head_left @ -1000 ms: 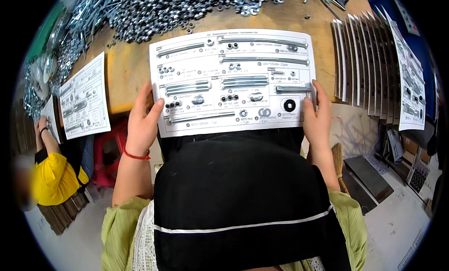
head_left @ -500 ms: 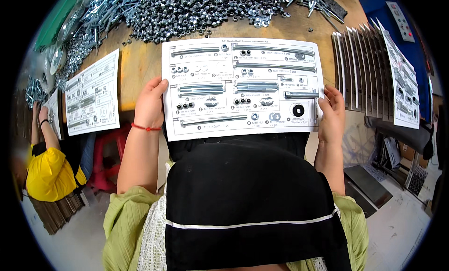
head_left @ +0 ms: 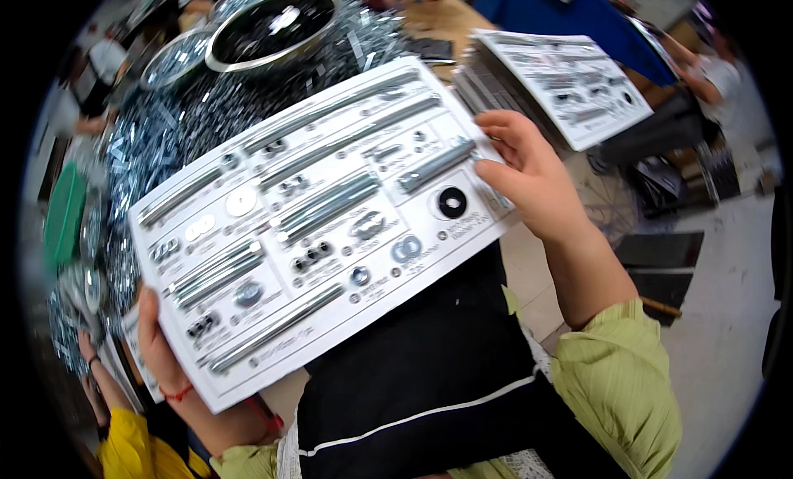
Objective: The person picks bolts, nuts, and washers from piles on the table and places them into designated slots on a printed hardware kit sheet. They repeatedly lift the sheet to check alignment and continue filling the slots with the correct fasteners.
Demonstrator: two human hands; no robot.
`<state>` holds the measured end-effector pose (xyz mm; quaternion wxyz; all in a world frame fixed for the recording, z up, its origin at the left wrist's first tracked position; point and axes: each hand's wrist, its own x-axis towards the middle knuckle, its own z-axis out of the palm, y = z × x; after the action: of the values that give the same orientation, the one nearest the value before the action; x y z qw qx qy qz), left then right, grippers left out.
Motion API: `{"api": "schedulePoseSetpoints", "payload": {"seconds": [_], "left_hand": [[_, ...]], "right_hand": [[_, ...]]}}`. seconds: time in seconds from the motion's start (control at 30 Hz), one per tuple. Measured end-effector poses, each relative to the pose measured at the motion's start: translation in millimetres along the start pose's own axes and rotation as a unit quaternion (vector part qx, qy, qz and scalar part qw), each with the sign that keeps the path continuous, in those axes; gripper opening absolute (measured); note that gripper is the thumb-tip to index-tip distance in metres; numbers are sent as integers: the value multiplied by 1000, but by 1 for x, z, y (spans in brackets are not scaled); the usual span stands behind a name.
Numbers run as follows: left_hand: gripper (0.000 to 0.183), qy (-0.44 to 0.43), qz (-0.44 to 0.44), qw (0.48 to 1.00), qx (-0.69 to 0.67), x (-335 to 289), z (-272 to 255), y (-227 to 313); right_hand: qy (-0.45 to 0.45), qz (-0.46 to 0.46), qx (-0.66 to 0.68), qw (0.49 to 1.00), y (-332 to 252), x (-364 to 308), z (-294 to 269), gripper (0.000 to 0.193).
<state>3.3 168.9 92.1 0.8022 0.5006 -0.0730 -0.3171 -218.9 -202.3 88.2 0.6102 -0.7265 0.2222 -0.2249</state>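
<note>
Both of my hands hold a large white hardware card [head_left: 324,208] in front of my body, tilted so that its right end is higher. Rows of long bolts, nuts and washers show across its face, with a black washer [head_left: 452,203] near the right edge. My left hand [head_left: 159,340] grips the lower left edge, its thumb on the front and its other fingers hidden behind. Around the right edge closes my right hand [head_left: 529,175], thumb in front.
Loose bolts and nuts [head_left: 149,153] heap on the table, beside a metal bowl [head_left: 273,29] of dark parts. A stack of similar cards [head_left: 570,87] stands at the right. At the lower left a co-worker's yellow sleeve [head_left: 132,446] shows; other people are farther off.
The card, level before, is now tilted, its left end lower and its right end higher. My hands moved with it. The view has turned, bringing the metal bowl into sight.
</note>
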Motion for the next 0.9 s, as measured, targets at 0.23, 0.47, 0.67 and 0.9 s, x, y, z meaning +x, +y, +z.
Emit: {"api": "schedulePoseSetpoints", "payload": {"seconds": [0.23, 0.47, 0.67, 0.9], "left_hand": [[48, -67, -2, 996, 53, 26, 79, 35], [43, -180, 6, 983, 38, 92, 121, 17], [33, -230, -42, 971, 47, 149, 155, -22], [31, -235, -121, 964, 20, 195, 185, -77]], "right_hand": [[38, -9, -57, 998, -52, 15, -79, 51], [156, -23, -153, 976, -38, 54, -140, 55], [284, 23, -223, 932, -15, 85, -184, 49], [336, 28, -142, 931, 32, 125, -226, 47]]}}
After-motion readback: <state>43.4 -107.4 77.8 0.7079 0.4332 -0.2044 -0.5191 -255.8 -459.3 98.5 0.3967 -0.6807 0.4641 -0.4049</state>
